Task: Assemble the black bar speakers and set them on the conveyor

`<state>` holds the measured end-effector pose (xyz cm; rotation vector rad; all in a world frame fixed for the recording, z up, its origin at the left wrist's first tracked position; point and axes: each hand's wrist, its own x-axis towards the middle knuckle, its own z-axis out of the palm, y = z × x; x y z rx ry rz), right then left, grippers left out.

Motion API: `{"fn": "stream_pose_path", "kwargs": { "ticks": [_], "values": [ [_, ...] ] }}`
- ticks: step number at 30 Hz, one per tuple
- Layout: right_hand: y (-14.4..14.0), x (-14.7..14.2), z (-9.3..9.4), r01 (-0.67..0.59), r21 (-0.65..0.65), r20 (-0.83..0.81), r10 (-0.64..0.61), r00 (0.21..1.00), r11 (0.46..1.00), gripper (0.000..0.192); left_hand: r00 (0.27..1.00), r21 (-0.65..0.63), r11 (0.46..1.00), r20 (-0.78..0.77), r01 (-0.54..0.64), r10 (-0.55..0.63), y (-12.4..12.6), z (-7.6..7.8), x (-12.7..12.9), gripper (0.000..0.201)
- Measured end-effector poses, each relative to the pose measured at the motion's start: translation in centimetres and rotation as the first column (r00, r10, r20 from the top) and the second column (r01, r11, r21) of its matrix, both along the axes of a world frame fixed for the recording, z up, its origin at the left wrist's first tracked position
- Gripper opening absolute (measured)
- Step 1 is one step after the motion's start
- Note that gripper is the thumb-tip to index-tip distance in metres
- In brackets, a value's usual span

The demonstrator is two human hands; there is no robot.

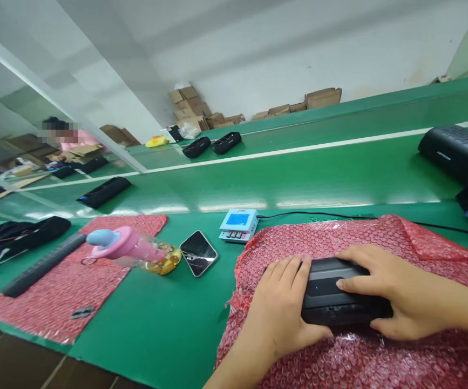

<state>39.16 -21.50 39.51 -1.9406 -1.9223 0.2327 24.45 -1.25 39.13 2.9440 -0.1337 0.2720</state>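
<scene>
Both hands clasped a black oblong plastic speaker lying on red bubble wrap: left hand at its left end, right hand seemingly wrapped over its right end.

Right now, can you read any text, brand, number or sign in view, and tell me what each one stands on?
None can be read.
Small blue-and-white device: print above its blue screen, too small.
Black speaker at right: pale logo on its front, blurred.
Black device under both hands (left hand, right hand): a blue light only, no text.
Phone: dark screen, no text.
</scene>
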Motion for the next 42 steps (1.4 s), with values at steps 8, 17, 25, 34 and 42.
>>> {"fn": "stream_pose_path", "kwargs": {
  "ticks": [8, 17, 25, 34, 42],
  "values": [
    [0.8, -1.5, 0.4, 0.053, -0.132, 0.114, -0.038, 0.993, 0.99, 0.083, 0.995, 0.108, 0.993, 0.084, 0.051, -0.061, 0.1, -0.1, -0.3, 0.099],
    [1.7, -2.5, -0.1, 0.095, -0.083, 0.235, -0.073, 0.969, 0.992, 0.077, 0.994, 0.101, 0.994, 0.094, 0.039, -0.048, 0.0, 0.1, -0.2, 0.101],
    [2.2, -2.7, 0.2, 0.087, -0.151, 0.194, -0.057, 0.979, 0.985, 0.073, 1.0, -0.005, 1.0, 0.001, 0.006, -0.006, -0.1, 0.0, -0.3, 0.104],
    [4.4, -2.6, 1.2, 0.025, -0.249, 0.059, -0.011, 0.998, 0.968, 0.063, 0.998, -0.097, 0.995, 0.063, -0.012, 0.018, 0.0, -0.9, -0.6, 0.103],
    [4.0, -2.3, 0.9, 0.054, -0.187, -0.014, -0.058, 0.998, 0.981, 0.072, 0.998, -0.084, 0.996, 0.044, -0.035, 0.039, -0.1, -0.8, -0.5, 0.103]
  ]
}}
